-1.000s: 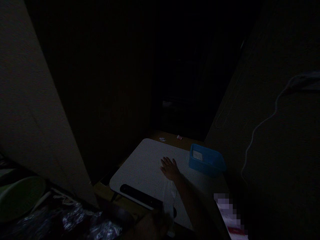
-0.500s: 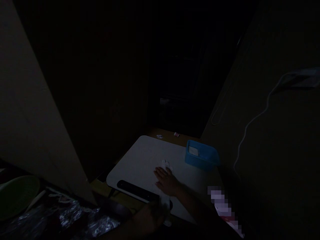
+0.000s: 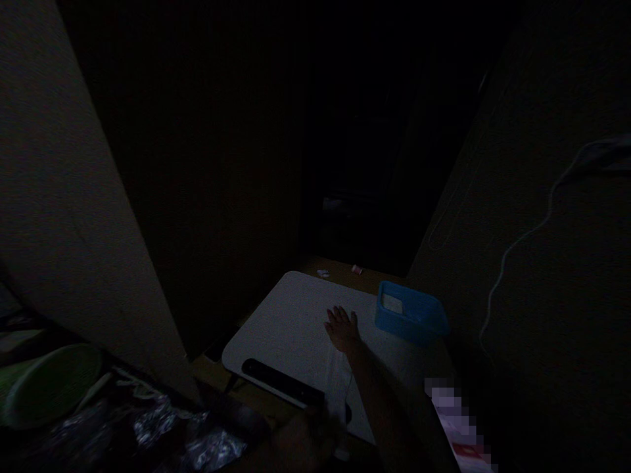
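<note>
My right hand lies flat, fingers spread, on a small white folding table. Under its palm and towards me runs a long, pale, see-through strip, perhaps a plastic sleeve, which crosses the table's near edge. My left hand is low in the dark beside the strip's near end. Its fingers are too dark to make out, so I cannot tell whether it grips the strip. A black slotted bar is set along the table's near edge, just beyond my left hand.
A blue plastic basket holding a pale block stands at the table's right. Small scraps lie behind the table. At left are a green bowl and crinkled clear plastic. A white cable hangs on the right wall.
My right hand has slid away from me along the strip, and its fingers are more spread. The small loops at the strip's far end are now hidden. The view has shifted slightly.
</note>
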A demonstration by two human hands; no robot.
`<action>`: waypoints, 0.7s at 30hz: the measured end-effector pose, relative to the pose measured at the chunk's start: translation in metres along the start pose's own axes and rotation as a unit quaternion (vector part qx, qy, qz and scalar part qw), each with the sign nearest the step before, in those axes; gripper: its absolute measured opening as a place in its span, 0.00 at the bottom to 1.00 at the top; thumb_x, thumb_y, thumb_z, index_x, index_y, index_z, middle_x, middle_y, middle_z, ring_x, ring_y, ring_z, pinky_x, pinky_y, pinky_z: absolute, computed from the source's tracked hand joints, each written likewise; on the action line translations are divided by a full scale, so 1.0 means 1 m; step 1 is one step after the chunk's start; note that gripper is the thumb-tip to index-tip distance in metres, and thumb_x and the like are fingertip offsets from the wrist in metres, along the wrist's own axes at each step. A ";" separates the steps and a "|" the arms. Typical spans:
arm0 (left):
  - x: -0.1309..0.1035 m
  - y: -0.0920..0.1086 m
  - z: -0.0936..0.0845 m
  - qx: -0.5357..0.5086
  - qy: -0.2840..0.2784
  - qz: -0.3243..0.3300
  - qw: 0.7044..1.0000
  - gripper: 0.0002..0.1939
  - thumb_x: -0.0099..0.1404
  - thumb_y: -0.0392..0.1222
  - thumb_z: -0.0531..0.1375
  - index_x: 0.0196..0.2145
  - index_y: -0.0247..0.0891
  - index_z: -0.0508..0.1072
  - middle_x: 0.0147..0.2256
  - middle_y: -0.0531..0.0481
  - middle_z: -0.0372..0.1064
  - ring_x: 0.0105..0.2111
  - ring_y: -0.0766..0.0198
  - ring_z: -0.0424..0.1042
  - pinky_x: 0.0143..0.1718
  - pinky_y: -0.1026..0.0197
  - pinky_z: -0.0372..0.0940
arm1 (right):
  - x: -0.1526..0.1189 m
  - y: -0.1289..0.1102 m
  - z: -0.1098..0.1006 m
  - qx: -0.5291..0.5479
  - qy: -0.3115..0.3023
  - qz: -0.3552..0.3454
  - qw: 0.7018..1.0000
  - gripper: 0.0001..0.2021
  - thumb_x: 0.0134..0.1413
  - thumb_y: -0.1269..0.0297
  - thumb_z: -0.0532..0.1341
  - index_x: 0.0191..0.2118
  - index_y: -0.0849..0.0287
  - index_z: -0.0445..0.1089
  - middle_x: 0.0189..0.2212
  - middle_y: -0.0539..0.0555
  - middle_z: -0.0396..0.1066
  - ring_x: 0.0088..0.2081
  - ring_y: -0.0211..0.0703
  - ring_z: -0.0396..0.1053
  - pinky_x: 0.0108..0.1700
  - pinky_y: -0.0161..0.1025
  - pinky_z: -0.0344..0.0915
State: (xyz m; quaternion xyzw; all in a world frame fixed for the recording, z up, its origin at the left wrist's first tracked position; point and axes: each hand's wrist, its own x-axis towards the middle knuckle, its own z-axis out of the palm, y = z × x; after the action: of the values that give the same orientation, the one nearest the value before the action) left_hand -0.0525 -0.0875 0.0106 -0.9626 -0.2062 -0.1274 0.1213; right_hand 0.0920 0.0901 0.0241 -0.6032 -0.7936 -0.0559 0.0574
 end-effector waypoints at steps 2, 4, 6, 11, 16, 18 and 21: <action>0.000 -0.001 0.000 -0.003 -0.001 -0.001 1.000 0.11 0.61 0.36 0.52 0.43 0.33 0.61 0.37 0.47 0.70 0.37 0.64 0.68 0.41 0.61 0.61 | 0.006 0.000 -0.004 -0.014 0.021 0.067 0.997 0.24 0.58 0.56 0.37 0.58 0.58 0.47 0.59 0.59 0.46 0.59 0.50 0.40 0.54 0.57 0.29; -0.002 -0.002 0.001 -0.003 0.002 0.000 1.000 0.12 0.61 0.36 0.52 0.44 0.33 0.61 0.39 0.47 0.69 0.38 0.64 0.68 0.41 0.61 0.61 | 0.006 -0.002 -0.010 -0.016 0.041 0.091 0.995 0.25 0.58 0.58 0.38 0.59 0.61 0.46 0.59 0.61 0.44 0.59 0.52 0.40 0.54 0.57 0.28; -0.002 -0.003 0.003 0.002 0.000 -0.002 1.000 0.11 0.61 0.36 0.52 0.43 0.34 0.61 0.39 0.47 0.69 0.37 0.64 0.68 0.41 0.61 0.61 | -0.003 -0.007 -0.017 -0.006 0.048 0.055 0.997 0.25 0.57 0.57 0.39 0.59 0.59 0.44 0.60 0.59 0.42 0.59 0.51 0.40 0.55 0.56 0.30; 0.003 -0.004 0.005 -0.019 0.005 -0.002 1.000 0.09 0.61 0.34 0.52 0.41 0.34 0.62 0.35 0.48 0.70 0.33 0.66 0.68 0.36 0.64 0.62 | -0.059 -0.022 -0.028 0.029 0.044 -0.143 0.988 0.24 0.58 0.53 0.38 0.59 0.50 0.42 0.60 0.50 0.42 0.59 0.45 0.40 0.57 0.51 0.33; 0.005 -0.003 0.004 -0.016 0.022 -0.006 1.000 0.08 0.62 0.33 0.50 0.40 0.34 0.62 0.33 0.49 0.70 0.32 0.67 0.68 0.35 0.65 0.61 | -0.090 -0.022 -0.021 0.064 -0.005 -0.193 0.979 0.25 0.58 0.52 0.37 0.59 0.53 0.42 0.60 0.52 0.42 0.60 0.44 0.38 0.57 0.51 0.34; 0.003 -0.003 0.005 -0.016 0.024 0.000 1.000 0.07 0.62 0.34 0.50 0.39 0.34 0.62 0.32 0.49 0.70 0.30 0.68 0.68 0.34 0.64 0.61 | -0.083 -0.019 -0.016 0.069 -0.023 -0.171 0.983 0.25 0.58 0.52 0.37 0.59 0.54 0.42 0.60 0.53 0.43 0.60 0.44 0.38 0.57 0.51 0.33; 0.001 -0.003 0.006 -0.012 0.033 0.009 0.999 0.07 0.61 0.34 0.52 0.39 0.33 0.62 0.31 0.50 0.70 0.29 0.67 0.68 0.34 0.63 0.62 | -0.058 -0.015 -0.009 0.061 -0.026 -0.125 0.990 0.25 0.58 0.52 0.36 0.59 0.54 0.44 0.60 0.54 0.42 0.60 0.44 0.38 0.57 0.52 0.32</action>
State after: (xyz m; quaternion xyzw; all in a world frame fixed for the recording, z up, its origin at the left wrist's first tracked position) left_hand -0.0519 -0.0833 0.0057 -0.9609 -0.1922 -0.1609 0.1176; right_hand 0.0930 0.0290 0.0237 -0.4957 -0.8659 0.0015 0.0664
